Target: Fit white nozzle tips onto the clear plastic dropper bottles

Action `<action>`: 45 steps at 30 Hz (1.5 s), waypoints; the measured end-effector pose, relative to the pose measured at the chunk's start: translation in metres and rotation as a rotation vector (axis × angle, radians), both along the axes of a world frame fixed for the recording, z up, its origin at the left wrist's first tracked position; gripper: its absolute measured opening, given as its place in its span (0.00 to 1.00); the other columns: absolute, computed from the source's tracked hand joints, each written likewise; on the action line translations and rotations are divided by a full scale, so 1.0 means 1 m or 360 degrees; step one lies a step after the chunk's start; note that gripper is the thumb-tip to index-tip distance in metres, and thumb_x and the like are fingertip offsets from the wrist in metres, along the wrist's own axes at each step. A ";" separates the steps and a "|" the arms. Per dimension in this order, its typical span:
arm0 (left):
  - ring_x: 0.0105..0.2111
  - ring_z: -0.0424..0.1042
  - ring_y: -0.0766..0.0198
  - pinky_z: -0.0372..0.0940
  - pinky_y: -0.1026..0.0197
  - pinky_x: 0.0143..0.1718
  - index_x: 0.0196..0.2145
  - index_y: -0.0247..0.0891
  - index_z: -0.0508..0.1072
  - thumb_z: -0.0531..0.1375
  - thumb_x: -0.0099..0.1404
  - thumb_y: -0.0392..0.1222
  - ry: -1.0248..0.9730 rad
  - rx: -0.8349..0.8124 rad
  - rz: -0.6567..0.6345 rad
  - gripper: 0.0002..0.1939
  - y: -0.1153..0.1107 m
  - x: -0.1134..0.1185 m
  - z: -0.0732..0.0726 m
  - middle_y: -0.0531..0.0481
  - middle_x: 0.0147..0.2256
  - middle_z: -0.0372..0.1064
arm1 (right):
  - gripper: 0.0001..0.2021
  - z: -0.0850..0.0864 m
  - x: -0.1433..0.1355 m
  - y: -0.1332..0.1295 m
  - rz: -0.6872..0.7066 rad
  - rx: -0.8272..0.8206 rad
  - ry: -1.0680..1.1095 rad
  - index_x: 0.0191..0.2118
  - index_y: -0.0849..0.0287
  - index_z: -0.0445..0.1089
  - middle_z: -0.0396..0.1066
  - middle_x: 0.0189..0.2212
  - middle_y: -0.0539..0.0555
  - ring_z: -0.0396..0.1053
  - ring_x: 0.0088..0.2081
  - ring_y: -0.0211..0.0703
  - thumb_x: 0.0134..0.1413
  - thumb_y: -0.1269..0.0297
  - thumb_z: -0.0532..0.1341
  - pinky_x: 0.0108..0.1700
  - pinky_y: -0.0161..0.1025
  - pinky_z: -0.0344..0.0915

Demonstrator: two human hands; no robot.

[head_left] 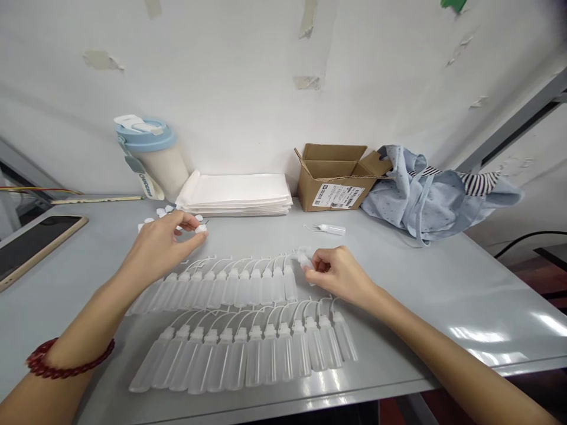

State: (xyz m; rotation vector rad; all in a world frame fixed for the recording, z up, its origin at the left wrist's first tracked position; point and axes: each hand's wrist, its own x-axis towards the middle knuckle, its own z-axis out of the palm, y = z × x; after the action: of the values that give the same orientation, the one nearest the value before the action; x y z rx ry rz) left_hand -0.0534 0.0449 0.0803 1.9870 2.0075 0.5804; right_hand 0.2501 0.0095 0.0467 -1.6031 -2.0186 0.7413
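Note:
My left hand (166,242) pinches a small white cap (201,228) with a thin dark needle at its tip. Just behind those fingers, several more white caps (165,211) lie loose on the table. At the right end of the back row, my right hand (339,271) is closed on a small translucent squeeze bottle (305,260), partly hidden by the fingers. Two rows of such bottles lie side by side: a back row (230,288) and a longer front row (254,360). Thin curved straps rise from their necks.
A bottle with a needle tip (332,229) lies apart, before an open cardboard box (334,186). White padded envelopes (239,195) are stacked at the wall beside a blue-lidded tumbler (155,159). Blue cloth (425,200) is bunched at right; a phone (35,245) rests at left.

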 end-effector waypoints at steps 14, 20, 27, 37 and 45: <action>0.35 0.68 0.60 0.66 0.60 0.37 0.32 0.45 0.72 0.63 0.58 0.46 -0.1032 0.0124 -0.0679 0.05 -0.051 0.066 -0.001 0.52 0.32 0.69 | 0.07 0.009 -0.007 -0.019 0.0023 0.0512 0.0403 0.22 0.58 0.65 0.64 0.16 0.47 0.59 0.18 0.33 0.47 0.65 0.61 0.20 0.32 0.58; 0.34 0.70 0.60 0.67 0.60 0.37 0.33 0.45 0.74 0.64 0.58 0.48 -0.1145 -0.0075 -0.0543 0.07 -0.051 0.068 -0.005 0.51 0.31 0.71 | 0.07 0.016 -0.014 -0.025 0.0075 0.0139 0.0785 0.23 0.59 0.67 0.67 0.16 0.48 0.63 0.18 0.34 0.47 0.65 0.63 0.21 0.32 0.61; 0.32 0.70 0.60 0.66 0.61 0.31 0.34 0.45 0.74 0.63 0.59 0.51 -0.1254 -0.0416 -0.0615 0.10 -0.053 0.066 0.001 0.51 0.31 0.71 | 0.16 0.021 -0.020 -0.032 0.0243 -0.0743 0.1430 0.27 0.61 0.68 0.73 0.20 0.51 0.67 0.17 0.33 0.44 0.52 0.69 0.22 0.32 0.65; 0.31 0.70 0.65 0.66 0.64 0.34 0.33 0.45 0.75 0.66 0.58 0.47 -0.1768 -0.0754 -0.0682 0.06 -0.057 0.074 0.003 0.54 0.30 0.72 | 0.16 0.016 -0.019 -0.028 0.0454 -0.0975 0.1666 0.28 0.63 0.70 0.75 0.20 0.52 0.66 0.17 0.32 0.48 0.53 0.67 0.21 0.30 0.64; 0.31 0.69 0.65 0.65 0.63 0.34 0.33 0.45 0.75 0.67 0.57 0.49 -0.1779 -0.0778 -0.0665 0.08 -0.055 0.072 0.001 0.53 0.30 0.73 | 0.14 0.010 -0.018 -0.029 0.0593 -0.1089 0.1702 0.30 0.64 0.71 0.75 0.21 0.51 0.68 0.18 0.31 0.49 0.55 0.68 0.21 0.28 0.64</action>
State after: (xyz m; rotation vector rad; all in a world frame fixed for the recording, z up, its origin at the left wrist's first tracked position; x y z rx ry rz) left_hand 0.0189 -0.0106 0.0816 1.2400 0.8998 0.7551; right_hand 0.2317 -0.0190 0.0570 -0.7153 -1.2671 2.0413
